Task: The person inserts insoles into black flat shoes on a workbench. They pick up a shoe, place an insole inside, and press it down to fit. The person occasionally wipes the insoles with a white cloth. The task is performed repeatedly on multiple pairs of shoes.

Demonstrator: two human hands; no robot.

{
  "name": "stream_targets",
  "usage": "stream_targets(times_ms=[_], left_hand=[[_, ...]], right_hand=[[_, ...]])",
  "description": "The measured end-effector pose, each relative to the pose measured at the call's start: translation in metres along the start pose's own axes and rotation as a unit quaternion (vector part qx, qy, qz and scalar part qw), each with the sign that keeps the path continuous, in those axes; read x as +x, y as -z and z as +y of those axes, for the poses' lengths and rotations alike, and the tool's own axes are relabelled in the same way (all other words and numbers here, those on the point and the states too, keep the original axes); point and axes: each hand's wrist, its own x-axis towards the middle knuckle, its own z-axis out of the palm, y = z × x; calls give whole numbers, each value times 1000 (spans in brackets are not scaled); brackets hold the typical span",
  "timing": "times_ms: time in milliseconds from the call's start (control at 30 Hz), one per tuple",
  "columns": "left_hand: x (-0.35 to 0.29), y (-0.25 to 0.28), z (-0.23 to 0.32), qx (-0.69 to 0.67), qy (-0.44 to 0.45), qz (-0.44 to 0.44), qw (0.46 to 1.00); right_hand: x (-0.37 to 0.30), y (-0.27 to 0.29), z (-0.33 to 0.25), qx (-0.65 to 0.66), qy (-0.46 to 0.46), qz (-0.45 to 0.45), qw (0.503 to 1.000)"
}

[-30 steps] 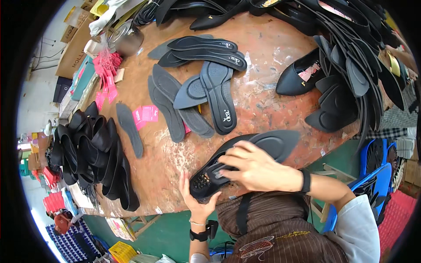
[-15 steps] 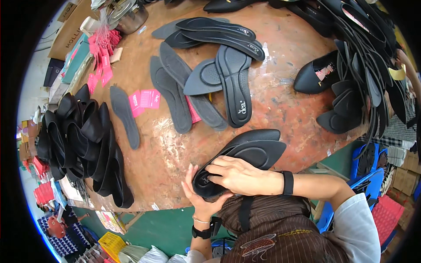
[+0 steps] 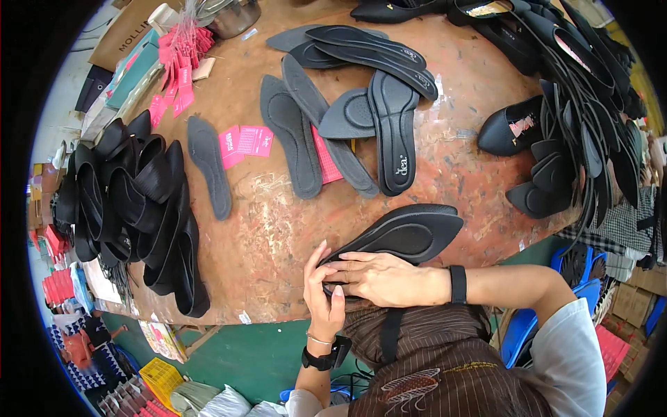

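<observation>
1. Where the left hand [image 3: 324,292] and the right hand [image 3: 385,278] meet, the heel end of a black shoe [image 3: 417,210] is hidden. The shoe is at the near side of the table [image 3: 236,278], its pointed toe aimed to the right and away from the wearer.
2. The left hand is closed around the heel end, thumb raised on the near side. The right hand lies across the top, fingers together; whether it grips or merely presses cannot be told.
3. An insole [image 3: 410,240] overlaps the shoe, its broad front exposed along the near side of the toe (the rear portion is concealed by the fingers).
4. Just beyond the toe, a loose pile [image 3: 396,153] of grey and black insoles occupies the middle of the table, several crossing one another and partly covering a pink card.
5. To the left of the pile, further pink cards [image 3: 253,141] lie beside a single grey insole [image 3: 208,167].
6. At the left edge, a heap [image 3: 156,236] of black shoes leans together; beyond it hang pink tags [image 3: 184,90], near a teal box [image 3: 135,76] and a metal pot [image 3: 236,17].
7. At the right, a pointed shoe with a pink lining [image 3: 497,135] lies against a fanned stack [image 3: 587,139] of dark insoles, with more black shoes behind.
</observation>
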Motion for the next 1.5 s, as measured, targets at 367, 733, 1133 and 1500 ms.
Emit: stream_targets(times_ms=[367, 733, 1133, 1500], left_hand=[[0, -28, 56, 140, -11, -142, 980], [-15, -108, 98, 419, -91, -341, 837], [1, -96, 102, 328, -59, -349, 876], [5, -95, 95, 295, -49, -362, 883]], right_hand=[[-38, 43, -2, -185, -268, 276, 904], [-99, 72, -50, 42, -267, 220, 938], [-53, 69, 16, -126, -372, 108, 913], [-49, 53, 22, -241, -364, 121, 892]])
